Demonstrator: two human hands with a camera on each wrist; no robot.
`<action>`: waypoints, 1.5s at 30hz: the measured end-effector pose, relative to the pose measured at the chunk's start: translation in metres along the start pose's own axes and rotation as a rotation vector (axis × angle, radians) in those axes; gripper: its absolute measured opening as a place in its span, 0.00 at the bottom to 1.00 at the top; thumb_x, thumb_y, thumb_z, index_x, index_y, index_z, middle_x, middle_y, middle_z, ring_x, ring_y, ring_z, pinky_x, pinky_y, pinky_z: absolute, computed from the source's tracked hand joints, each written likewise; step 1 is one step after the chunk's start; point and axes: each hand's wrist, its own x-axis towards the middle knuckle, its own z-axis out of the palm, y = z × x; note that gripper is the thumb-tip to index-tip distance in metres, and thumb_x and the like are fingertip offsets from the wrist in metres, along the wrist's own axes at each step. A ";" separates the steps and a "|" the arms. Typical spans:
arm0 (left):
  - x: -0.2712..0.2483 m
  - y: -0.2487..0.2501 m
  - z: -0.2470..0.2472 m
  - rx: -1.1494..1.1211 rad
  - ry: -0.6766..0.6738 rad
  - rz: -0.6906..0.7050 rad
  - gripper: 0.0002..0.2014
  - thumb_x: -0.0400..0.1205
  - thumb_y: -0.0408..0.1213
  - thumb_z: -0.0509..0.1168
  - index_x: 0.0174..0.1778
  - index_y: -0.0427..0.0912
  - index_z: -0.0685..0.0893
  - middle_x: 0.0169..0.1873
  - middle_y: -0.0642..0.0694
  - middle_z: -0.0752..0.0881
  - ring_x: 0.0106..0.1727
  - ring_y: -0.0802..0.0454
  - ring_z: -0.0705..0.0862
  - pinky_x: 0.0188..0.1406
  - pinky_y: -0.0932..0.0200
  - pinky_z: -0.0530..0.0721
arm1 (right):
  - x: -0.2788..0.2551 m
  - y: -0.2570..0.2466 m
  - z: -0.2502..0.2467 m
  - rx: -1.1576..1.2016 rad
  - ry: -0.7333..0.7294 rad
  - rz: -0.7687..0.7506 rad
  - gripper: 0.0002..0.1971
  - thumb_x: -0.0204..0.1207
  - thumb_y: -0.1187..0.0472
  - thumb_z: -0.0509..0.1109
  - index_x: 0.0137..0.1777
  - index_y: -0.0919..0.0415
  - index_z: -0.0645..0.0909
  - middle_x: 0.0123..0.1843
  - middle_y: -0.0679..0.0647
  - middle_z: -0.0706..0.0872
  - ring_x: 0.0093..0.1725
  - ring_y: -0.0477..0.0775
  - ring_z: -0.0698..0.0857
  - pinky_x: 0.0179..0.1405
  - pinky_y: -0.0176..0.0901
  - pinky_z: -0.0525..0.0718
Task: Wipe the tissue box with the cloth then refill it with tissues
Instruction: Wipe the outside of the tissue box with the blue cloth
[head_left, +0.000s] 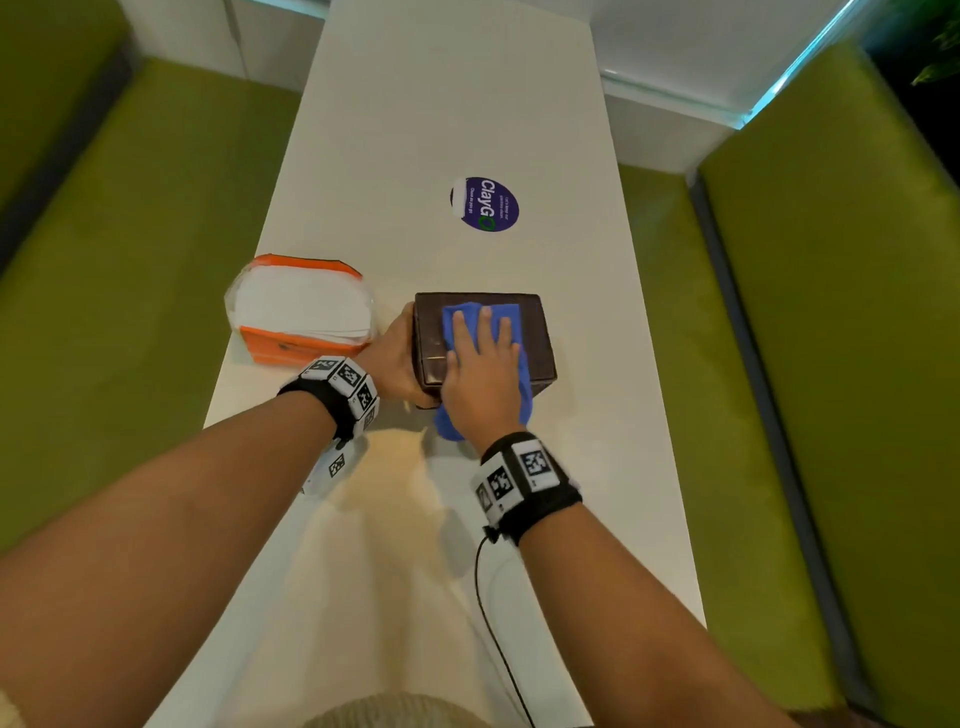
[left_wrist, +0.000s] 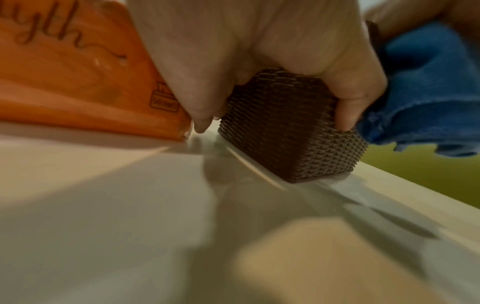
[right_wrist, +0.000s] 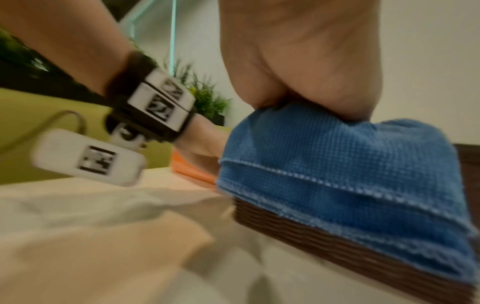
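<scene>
Brown and woven-textured: tissue box (head_left: 537, 332) on the white table (head_left: 415, 130), long axis running left to right, directly under the right hand (head_left: 480, 364). Blue cloth (head_left: 470, 312) pressed flat on the lid, fingers (head_left: 485, 322) straight and slightly spread. Left hand (head_left: 395, 358) clamped on the left end, thumb curled over the near side. Orange tissue pack (head_left: 301, 312) just left. Only from the left wrist: the thumb's grip and the weave; only from the head: the spread.

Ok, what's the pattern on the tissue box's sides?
A dark brown woven, basket-like texture on the tissue box; clearest in the left wrist view.
</scene>
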 end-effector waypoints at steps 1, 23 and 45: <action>0.001 -0.003 -0.001 -0.009 -0.004 -0.044 0.54 0.62 0.39 0.81 0.80 0.33 0.55 0.75 0.38 0.69 0.75 0.51 0.70 0.76 0.58 0.69 | 0.000 -0.011 0.005 -0.006 -0.017 -0.061 0.27 0.87 0.56 0.48 0.84 0.52 0.48 0.87 0.57 0.45 0.86 0.62 0.42 0.84 0.57 0.40; 0.001 -0.001 -0.002 -0.060 -0.016 -0.014 0.59 0.57 0.43 0.82 0.79 0.35 0.55 0.74 0.45 0.68 0.72 0.55 0.73 0.70 0.71 0.72 | 0.011 -0.014 0.006 -0.044 0.000 0.005 0.27 0.87 0.53 0.45 0.85 0.53 0.44 0.87 0.58 0.42 0.86 0.60 0.41 0.84 0.57 0.40; 0.002 0.004 -0.011 0.107 0.018 -0.171 0.44 0.68 0.27 0.79 0.78 0.30 0.62 0.70 0.35 0.76 0.72 0.41 0.75 0.59 0.64 0.71 | 0.044 -0.011 -0.004 -0.041 -0.112 -0.255 0.25 0.87 0.51 0.46 0.84 0.47 0.49 0.87 0.52 0.47 0.86 0.55 0.44 0.84 0.57 0.42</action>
